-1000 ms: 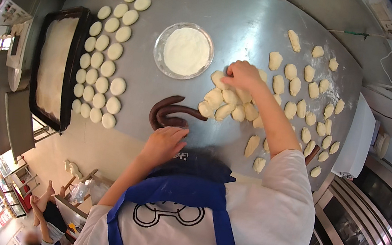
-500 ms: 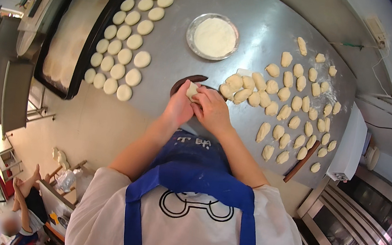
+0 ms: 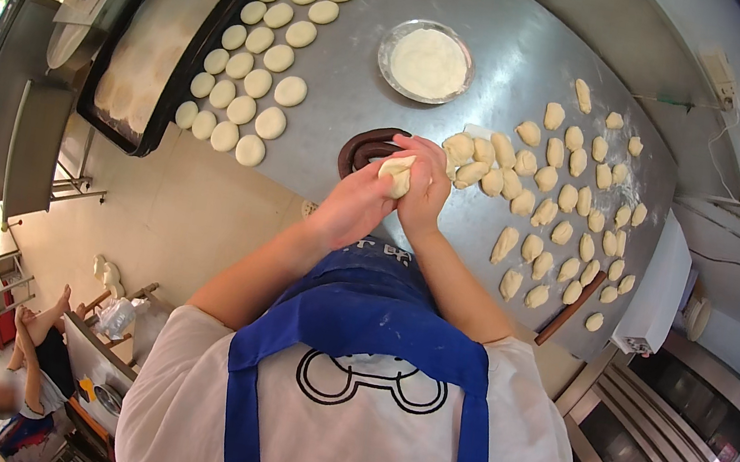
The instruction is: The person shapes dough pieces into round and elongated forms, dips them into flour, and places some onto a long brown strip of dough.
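Observation:
Near the table's front edge, my left hand (image 3: 352, 208) and my right hand (image 3: 422, 196) are pressed around one pale dough piece (image 3: 396, 174); my right fingertips are partly hidden. Just behind them lies a coil of dark brown paste rope (image 3: 354, 151). To the right of my hands, a pile of dough pieces (image 3: 470, 170) continues into scattered lumps (image 3: 567, 198). Behind the coil is a round metal bowl of white flour (image 3: 425, 63). At left lie several rows of flattened dough rounds (image 3: 259, 83).
A black lined baking pan (image 3: 161, 46) sits at the table's (image 3: 344, 76) left edge. A wooden rolling pin (image 3: 570, 306) lies near the right edge, beside a white box (image 3: 648, 284). Steel ovens (image 3: 643, 440) stand at lower right. Another person (image 3: 38, 373) is at lower left.
My right hand has moved from the dough pile to join my left hand around a piece of dough. Both hands have since lifted and turned slightly; the camera view has shifted too.

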`<move>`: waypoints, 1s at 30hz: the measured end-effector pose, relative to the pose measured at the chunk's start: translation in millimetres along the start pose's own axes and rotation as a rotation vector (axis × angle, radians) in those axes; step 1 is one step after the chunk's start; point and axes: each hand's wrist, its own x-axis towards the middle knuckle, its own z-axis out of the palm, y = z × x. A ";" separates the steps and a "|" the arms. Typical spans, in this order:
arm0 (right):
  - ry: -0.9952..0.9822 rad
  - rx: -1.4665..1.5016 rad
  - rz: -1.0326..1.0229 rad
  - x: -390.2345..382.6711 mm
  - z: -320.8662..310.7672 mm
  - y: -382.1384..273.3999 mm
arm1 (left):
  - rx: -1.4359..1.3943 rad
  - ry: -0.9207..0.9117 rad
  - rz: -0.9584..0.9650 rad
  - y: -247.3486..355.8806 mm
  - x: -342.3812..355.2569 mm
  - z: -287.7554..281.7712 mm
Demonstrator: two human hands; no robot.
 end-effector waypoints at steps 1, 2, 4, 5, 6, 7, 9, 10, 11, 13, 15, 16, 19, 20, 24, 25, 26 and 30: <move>0.057 -0.036 0.016 -2.8 5.7 -3.2 | 0.055 0.068 0.044 -10.1 0.6 -3.3; 0.119 -0.070 0.034 -5.7 12.3 -10.0 | 0.115 0.136 0.083 -23.7 2.3 -10.8; 0.056 -0.042 -0.013 -9.0 14.1 -27.4 | 0.141 0.220 0.128 -32.1 3.9 -20.7; -0.008 -0.026 -0.036 -9.1 9.4 -32.9 | 0.106 0.238 0.134 -30.4 5.0 -21.9; -0.071 -0.011 -0.059 -9.2 4.1 -33.9 | 0.072 0.256 0.139 -28.3 6.1 -23.1; -0.186 0.086 -0.062 -1.9 -8.8 -21.2 | 0.044 0.252 0.129 -28.3 7.3 -23.7; -0.163 -0.060 0.003 -7.5 -9.4 -14.7 | 0.099 0.274 0.066 -34.0 5.2 -22.0; -0.152 -0.127 0.038 -8.0 -5.1 -16.8 | 0.131 0.290 0.035 -36.6 3.9 -21.3; -0.098 -0.155 -0.005 -10.6 1.8 -15.8 | 0.092 0.285 0.073 -39.9 4.7 -18.5; -0.084 -0.222 -0.083 -16.5 -1.1 -5.0 | -0.114 0.156 0.023 -36.7 -1.2 -15.1; -0.066 -0.226 -0.116 -19.4 -3.2 1.1 | -0.224 0.125 -0.053 -27.5 -8.8 -8.2; -0.090 -0.227 -0.124 -17.9 -5.2 -3.2 | -0.235 0.152 -0.097 -18.6 -11.5 2.5; -0.101 -0.225 -0.171 -19.2 -0.4 -15.5 | -0.132 0.171 -0.159 -11.8 -10.3 3.1; -0.061 -0.225 -0.205 -18.7 3.0 -16.6 | -0.074 0.170 -0.165 -10.5 -10.5 1.6; -0.073 -0.059 -0.060 -4.5 -4.2 -5.2 | -0.088 0.163 -0.024 -21.7 -9.0 9.4; 0.022 0.105 0.117 -4.7 4.3 -10.7 | -0.035 0.188 0.012 -25.0 -2.4 6.1; 0.117 0.269 0.293 -4.3 11.9 -13.9 | 0.017 0.212 0.046 -26.9 1.5 4.1; -0.023 0.049 -0.158 1.6 12.2 -38.7 | 0.318 0.100 0.006 -30.7 -5.1 -41.6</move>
